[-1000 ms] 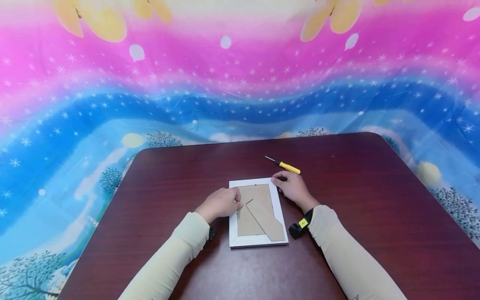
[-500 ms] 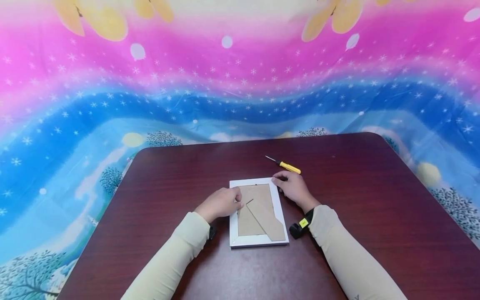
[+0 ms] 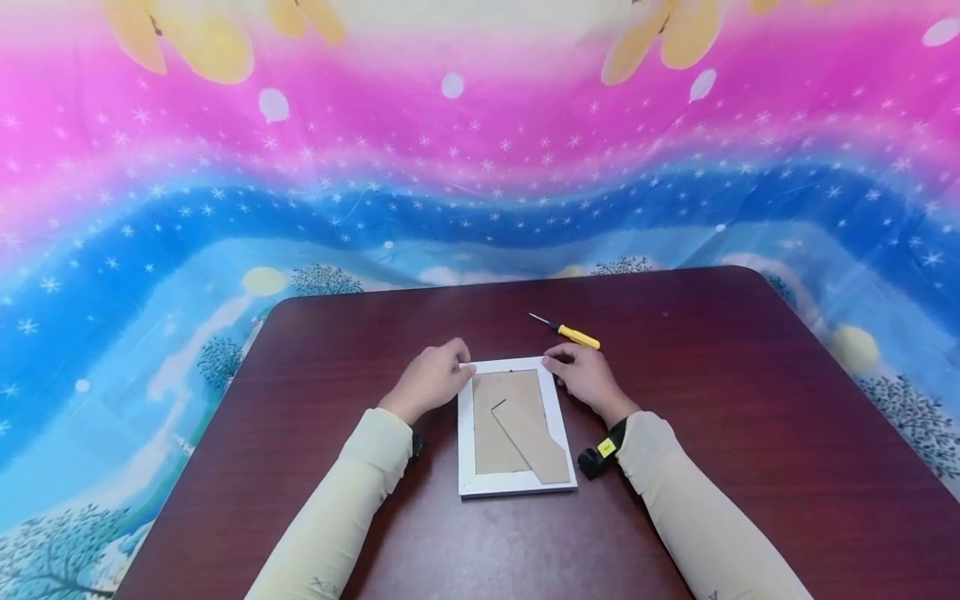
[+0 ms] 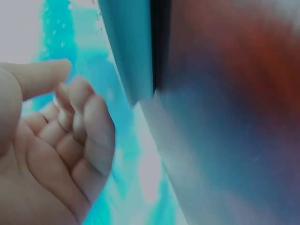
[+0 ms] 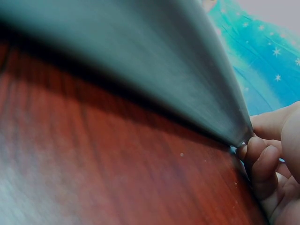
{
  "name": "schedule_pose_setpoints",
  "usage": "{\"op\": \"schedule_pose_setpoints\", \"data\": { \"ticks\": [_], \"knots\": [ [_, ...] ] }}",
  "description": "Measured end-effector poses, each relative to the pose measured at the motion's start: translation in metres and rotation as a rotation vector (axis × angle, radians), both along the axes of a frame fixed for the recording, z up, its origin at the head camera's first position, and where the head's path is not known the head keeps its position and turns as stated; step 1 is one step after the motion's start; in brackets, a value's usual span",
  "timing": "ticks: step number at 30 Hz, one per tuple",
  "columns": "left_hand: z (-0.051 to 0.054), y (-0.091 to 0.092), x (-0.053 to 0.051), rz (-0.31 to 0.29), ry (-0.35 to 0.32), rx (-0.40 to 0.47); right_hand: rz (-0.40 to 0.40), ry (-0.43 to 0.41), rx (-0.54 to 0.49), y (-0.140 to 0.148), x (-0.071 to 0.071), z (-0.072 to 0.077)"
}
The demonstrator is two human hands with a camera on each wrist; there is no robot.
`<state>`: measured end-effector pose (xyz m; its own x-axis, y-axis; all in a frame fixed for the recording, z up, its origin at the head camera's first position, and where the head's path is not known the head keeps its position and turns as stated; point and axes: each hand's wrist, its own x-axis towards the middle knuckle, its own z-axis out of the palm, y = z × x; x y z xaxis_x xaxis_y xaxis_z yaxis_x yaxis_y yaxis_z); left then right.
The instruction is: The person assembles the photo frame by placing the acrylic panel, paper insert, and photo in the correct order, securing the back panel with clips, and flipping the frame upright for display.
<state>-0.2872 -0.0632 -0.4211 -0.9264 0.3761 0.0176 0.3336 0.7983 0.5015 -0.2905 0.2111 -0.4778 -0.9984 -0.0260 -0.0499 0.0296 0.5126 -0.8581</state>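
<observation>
A white picture frame (image 3: 467,433) lies back side up on the table, with a brown backing board (image 3: 487,442) and a slanted stand leg (image 3: 534,440). My left hand (image 3: 426,381) is at its far left corner, fingers loosely bent. In the left wrist view, the hand (image 4: 63,150) shows a gap from the frame's edge (image 4: 131,51) and holds nothing. At the far right corner, my right hand (image 3: 588,379) pinches the frame; the right wrist view shows thumb and fingers of that hand (image 5: 276,159) against the corner of the frame (image 5: 140,61).
A screwdriver (image 3: 579,336) with a yellow handle lies behind the frame, just beyond my right hand. The dark red table (image 3: 360,333) has rounded far corners. Behind it hangs a colourful cloth (image 3: 480,200) with snowflakes and trees.
My left hand has moved away from the frame's left side, up to its far left corner, uncovering part of the backing board. My right hand and the frame stay in place.
</observation>
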Motion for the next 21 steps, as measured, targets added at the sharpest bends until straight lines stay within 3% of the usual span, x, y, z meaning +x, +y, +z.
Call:
{"op": "schedule_pose_setpoints", "data": {
  "ticks": [5,11,15,21],
  "knots": [
    [0.002,-0.006,-0.016,-0.009,0.014,0.054,0.002,0.006,-0.007,0.0,0.0,-0.001],
    [-0.001,-0.009,-0.029,-0.005,0.001,0.038,0.005,0.018,-0.004,0.002,-0.002,0.001],
    [-0.007,-0.01,-0.033,-0.007,-0.072,0.012,0.003,0.002,-0.007,0.001,-0.001,0.001],
    [-0.011,-0.013,-0.035,-0.043,-0.244,0.008,-0.005,0.001,-0.003,0.0,0.0,0.001]
  ]
}}
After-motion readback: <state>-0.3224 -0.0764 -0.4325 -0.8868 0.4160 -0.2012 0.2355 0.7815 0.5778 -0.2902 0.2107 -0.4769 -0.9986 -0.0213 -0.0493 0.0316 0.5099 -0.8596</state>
